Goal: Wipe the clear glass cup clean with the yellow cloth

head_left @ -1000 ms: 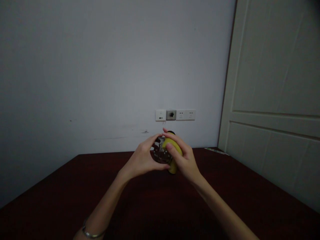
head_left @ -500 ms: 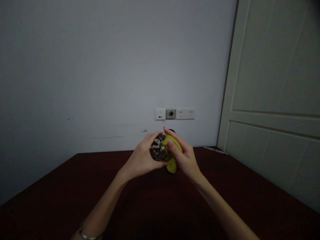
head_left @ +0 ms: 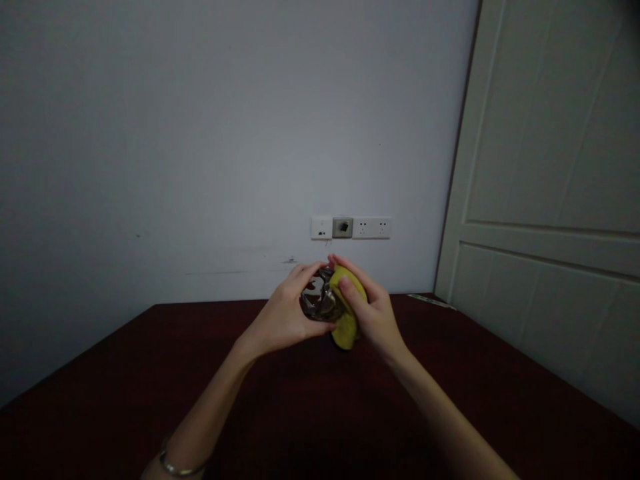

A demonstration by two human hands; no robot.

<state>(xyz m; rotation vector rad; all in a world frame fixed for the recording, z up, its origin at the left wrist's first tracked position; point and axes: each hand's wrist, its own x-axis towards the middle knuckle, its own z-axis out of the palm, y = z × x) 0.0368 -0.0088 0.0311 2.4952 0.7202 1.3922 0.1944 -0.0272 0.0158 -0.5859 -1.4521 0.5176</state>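
Both my hands are raised above the dark red table [head_left: 125, 373], close together. My left hand [head_left: 283, 317] is wrapped round a shiny metal object [head_left: 317, 303] whose shape I cannot make out. My right hand [head_left: 373, 313] grips a yellow sponge [head_left: 346, 327] and presses it against the right side of the metal object. The fingers of both hands are curled closed. A thin bracelet [head_left: 173, 467] circles my left wrist at the bottom edge.
A pale wall stands behind the table, with a row of sockets and a switch [head_left: 350, 228] just above my hands. A white panelled door [head_left: 550, 200] fills the right side. A thin flat strip [head_left: 433, 301] lies at the table's far right corner.
The yellow sponge has shifted slightly up and around the metal object, which has turned a little in my left hand. Both hands stay in nearly the same place.
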